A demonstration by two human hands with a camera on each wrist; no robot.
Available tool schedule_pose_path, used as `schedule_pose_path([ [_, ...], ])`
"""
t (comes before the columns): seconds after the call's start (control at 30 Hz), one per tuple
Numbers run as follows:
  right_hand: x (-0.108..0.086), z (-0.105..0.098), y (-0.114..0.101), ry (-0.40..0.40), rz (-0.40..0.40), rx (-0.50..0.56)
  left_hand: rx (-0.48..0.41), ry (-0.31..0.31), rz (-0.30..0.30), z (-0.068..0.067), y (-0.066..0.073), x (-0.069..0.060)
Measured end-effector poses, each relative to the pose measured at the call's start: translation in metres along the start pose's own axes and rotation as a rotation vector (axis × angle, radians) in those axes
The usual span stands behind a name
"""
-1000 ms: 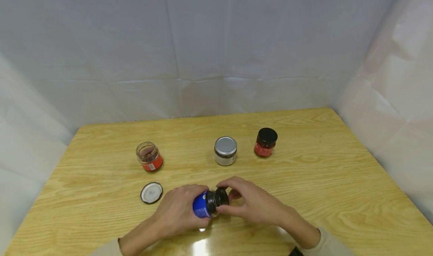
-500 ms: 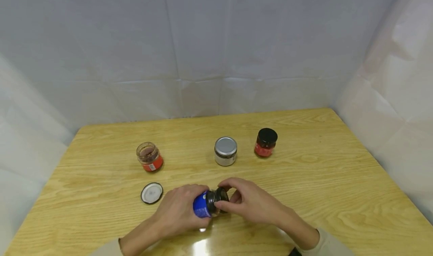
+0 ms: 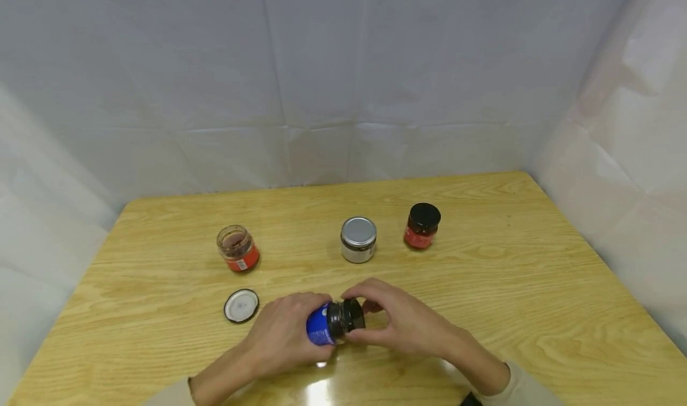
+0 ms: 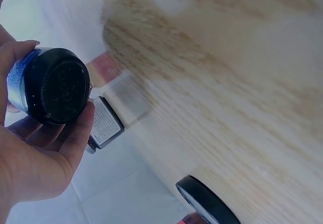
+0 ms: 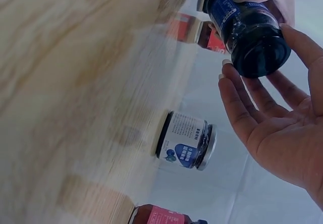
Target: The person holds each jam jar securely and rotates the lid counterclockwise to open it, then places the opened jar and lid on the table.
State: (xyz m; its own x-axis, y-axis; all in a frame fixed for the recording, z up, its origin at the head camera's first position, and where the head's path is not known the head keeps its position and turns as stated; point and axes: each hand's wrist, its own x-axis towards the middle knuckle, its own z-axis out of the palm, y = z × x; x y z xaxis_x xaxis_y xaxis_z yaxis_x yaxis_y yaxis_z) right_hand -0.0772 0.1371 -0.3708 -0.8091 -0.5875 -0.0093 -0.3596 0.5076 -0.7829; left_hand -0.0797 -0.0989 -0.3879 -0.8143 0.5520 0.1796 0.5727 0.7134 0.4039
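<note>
My left hand [image 3: 287, 334] grips a blue-labelled glass jar [image 3: 319, 325] with dark contents, tipped on its side. The jar's black lid [image 3: 356, 315] points right. Around the lid's rim are the curled thumb and fingers of my right hand [image 3: 402, 322]; its palm is turned towards the lid in the right wrist view. The left wrist view shows the jar's dark base [image 4: 63, 85] facing the camera. Left of the left hand, a loose lid [image 3: 241, 306] lies with its white inside up. Behind it stands an uncovered, red-labelled glass jar [image 3: 240, 256] with reddish-brown residue.
Behind the hands a squat jar [image 3: 358, 239] with a silver lid stands upright. To its right is a pink-red-labelled jar [image 3: 421, 226] with a black lid. The wooden table [image 3: 537, 275] is bordered by pale sheeting [image 3: 322, 96] at the back and sides.
The right thumb and fingers have shifted round the lid, the thumb moving over its front and then back down. The left hand and the jar have stayed in place.
</note>
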Motion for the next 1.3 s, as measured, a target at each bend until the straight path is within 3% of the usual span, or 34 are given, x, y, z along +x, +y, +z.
schedule_pose_path([
  [0.3, 0.0013, 0.0019, -0.0021, 0.005, 0.150, 0.033, 0.002, 0.012, 0.003, 0.0001, 0.0001, 0.0004],
  [0.43, 0.0030, 0.0030, -0.0028, -0.012, 0.160, 0.073, 0.010, 0.006, 0.006, 0.0004, 0.0002, 0.0000],
  [0.6, 0.0021, 0.0033, -0.0023, -0.005, 0.109, 0.069, 0.014, -0.001, 0.005, 0.0008, -0.0001, -0.0003],
  [0.9, -0.0001, 0.0009, 0.0024, 0.001, -0.059, 0.010, -0.014, -0.001, 0.009, 0.0013, -0.0010, -0.0005],
  [1.0, -0.0001, 0.0008, 0.0021, -0.001, -0.077, 0.007, -0.017, -0.004, 0.006, 0.0014, -0.0009, -0.0007],
  [1.3, -0.0014, 0.0021, -0.0005, 0.015, 0.123, 0.031, -0.001, -0.006, 0.000, 0.0006, -0.0011, -0.0002],
])
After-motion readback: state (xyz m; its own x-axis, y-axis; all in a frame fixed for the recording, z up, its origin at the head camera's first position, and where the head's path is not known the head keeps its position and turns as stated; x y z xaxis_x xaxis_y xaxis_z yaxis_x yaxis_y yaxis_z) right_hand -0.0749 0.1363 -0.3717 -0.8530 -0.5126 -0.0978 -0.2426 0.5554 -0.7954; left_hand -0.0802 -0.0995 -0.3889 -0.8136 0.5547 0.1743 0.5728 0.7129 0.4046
